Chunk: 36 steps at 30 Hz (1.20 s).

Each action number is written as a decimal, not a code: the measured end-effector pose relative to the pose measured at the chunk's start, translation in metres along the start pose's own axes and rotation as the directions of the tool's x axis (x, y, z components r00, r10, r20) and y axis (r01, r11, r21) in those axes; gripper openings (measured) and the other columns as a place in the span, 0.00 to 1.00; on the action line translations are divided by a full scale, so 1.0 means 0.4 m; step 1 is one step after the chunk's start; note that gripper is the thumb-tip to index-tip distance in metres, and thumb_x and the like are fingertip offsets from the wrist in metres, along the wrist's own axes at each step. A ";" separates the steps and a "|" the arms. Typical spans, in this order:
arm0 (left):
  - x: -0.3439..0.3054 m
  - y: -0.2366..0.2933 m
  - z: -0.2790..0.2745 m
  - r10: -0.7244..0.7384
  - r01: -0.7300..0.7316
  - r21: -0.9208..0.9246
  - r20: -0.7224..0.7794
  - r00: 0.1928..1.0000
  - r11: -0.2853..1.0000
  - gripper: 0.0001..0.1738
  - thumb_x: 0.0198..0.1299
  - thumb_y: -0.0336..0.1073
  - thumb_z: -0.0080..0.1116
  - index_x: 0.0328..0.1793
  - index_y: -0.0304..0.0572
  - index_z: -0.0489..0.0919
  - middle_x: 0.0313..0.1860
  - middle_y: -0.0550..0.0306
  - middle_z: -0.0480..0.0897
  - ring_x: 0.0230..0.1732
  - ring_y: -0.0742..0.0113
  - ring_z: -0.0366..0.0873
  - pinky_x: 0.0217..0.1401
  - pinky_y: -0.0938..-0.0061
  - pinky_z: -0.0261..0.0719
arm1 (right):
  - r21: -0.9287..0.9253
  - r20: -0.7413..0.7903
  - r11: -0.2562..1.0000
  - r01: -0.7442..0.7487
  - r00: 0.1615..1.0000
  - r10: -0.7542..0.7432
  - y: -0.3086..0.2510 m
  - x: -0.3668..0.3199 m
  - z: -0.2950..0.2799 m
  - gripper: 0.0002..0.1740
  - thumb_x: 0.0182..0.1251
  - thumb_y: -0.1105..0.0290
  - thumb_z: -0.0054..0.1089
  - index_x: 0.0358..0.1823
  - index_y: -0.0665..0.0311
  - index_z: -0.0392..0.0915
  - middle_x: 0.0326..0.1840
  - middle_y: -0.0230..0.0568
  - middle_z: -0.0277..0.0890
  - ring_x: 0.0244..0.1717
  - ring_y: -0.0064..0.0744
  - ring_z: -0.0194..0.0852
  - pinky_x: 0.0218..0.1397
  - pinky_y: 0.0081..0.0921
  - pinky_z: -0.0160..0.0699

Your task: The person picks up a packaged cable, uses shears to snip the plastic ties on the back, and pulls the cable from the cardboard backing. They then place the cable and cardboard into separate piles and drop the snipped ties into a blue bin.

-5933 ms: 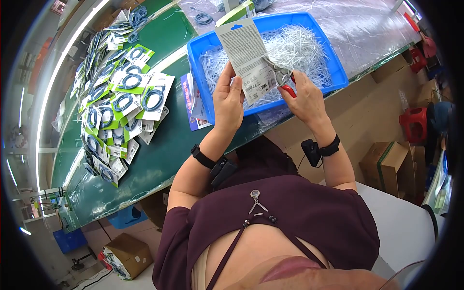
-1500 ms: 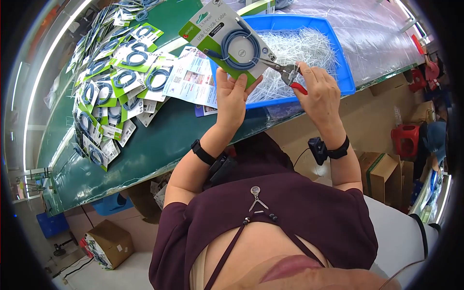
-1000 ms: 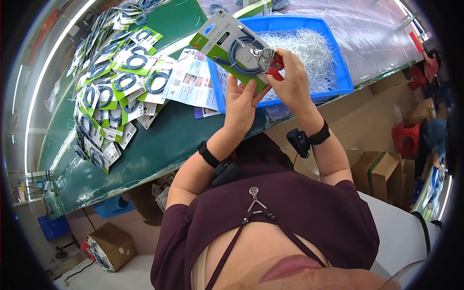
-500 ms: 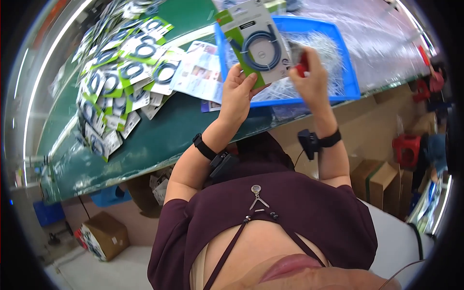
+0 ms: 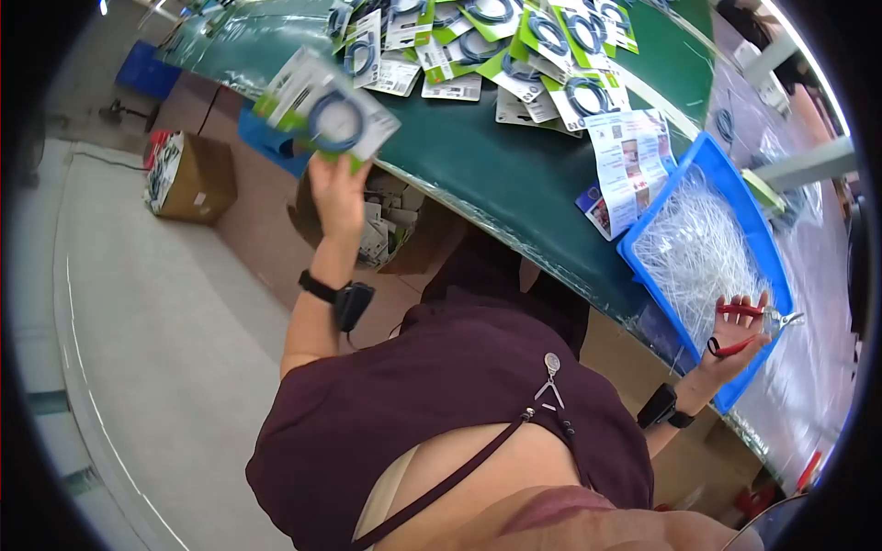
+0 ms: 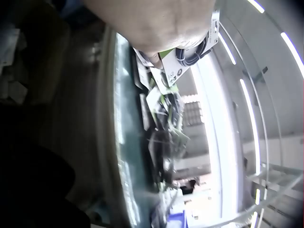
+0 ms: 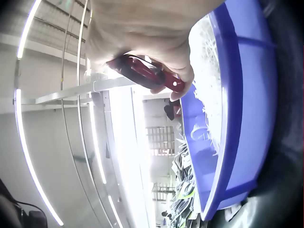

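My left hand pinches the lower end of a carded USB-C cable pack out past the table's front edge at left, its coiled blue cable facing up. In the left wrist view, the hand covers part of the cable pack. My right hand holds red-handled pliers over the near right end of a blue tray. Palm up, its fingers curl round one handle, and the metal jaws point right. In the right wrist view, the red handles of the pliers show under the palm.
White plastic strips fill the tray. A printed leaflet lies beside it on the green table. Several carded cables are heaped at the back. Below the table edge stands an open box of packs; another carton sits farther left.
The head view has swung left. My left hand has carried the cable pack from above the tray to the left table edge. My right hand has drawn back with the pliers, turning palm up.
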State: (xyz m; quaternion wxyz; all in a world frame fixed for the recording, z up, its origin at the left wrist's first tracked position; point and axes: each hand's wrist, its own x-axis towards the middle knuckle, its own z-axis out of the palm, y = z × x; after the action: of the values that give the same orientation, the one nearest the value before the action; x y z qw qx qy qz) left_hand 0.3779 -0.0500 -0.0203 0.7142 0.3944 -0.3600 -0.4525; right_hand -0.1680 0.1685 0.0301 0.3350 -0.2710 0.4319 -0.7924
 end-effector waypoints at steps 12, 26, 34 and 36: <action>0.078 -0.038 -0.100 0.281 -0.340 0.702 0.204 0.938 0.626 0.19 0.70 0.30 0.49 0.65 0.32 0.69 0.60 0.47 0.76 0.60 0.58 0.75 0.64 0.68 0.71 | 0.165 0.149 0.977 -0.137 0.982 0.112 0.072 0.015 0.106 0.50 0.64 0.37 0.56 0.76 0.65 0.51 0.54 0.40 0.71 0.57 0.36 0.70 0.63 0.45 0.69; -0.168 -0.434 0.719 -0.146 -0.896 0.183 0.980 0.134 0.404 0.27 0.64 0.43 0.54 0.67 0.39 0.69 0.69 0.44 0.69 0.73 0.42 0.60 0.73 0.51 0.58 | 0.164 0.055 0.976 -0.144 0.989 0.136 0.044 -0.129 0.122 0.45 0.69 0.39 0.50 0.74 0.67 0.54 0.49 0.40 0.70 0.52 0.34 0.70 0.57 0.42 0.74; -0.169 -0.574 0.836 0.001 -0.934 0.013 1.000 0.014 0.357 0.27 0.66 0.43 0.48 0.70 0.42 0.69 0.72 0.44 0.66 0.73 0.39 0.58 0.73 0.49 0.56 | 0.202 0.111 0.962 -0.183 0.980 0.163 0.061 -0.109 0.107 0.42 0.71 0.41 0.48 0.74 0.66 0.53 0.50 0.40 0.69 0.53 0.33 0.68 0.58 0.44 0.74; -0.150 -0.620 0.892 -0.015 -0.912 -0.047 0.998 -0.058 0.407 0.23 0.65 0.44 0.49 0.63 0.43 0.75 0.71 0.46 0.68 0.71 0.39 0.61 0.71 0.47 0.59 | 0.224 0.109 0.955 -0.196 0.978 0.175 0.067 -0.110 0.104 0.42 0.71 0.42 0.47 0.74 0.66 0.54 0.50 0.40 0.69 0.52 0.33 0.69 0.58 0.44 0.74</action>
State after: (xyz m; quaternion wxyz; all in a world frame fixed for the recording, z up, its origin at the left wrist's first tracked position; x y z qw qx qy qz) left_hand -0.0428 -0.1480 -0.0970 0.2165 0.0776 -0.9695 -0.0849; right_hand -0.1022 0.1706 0.0206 0.4562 -0.2225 0.3441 -0.7899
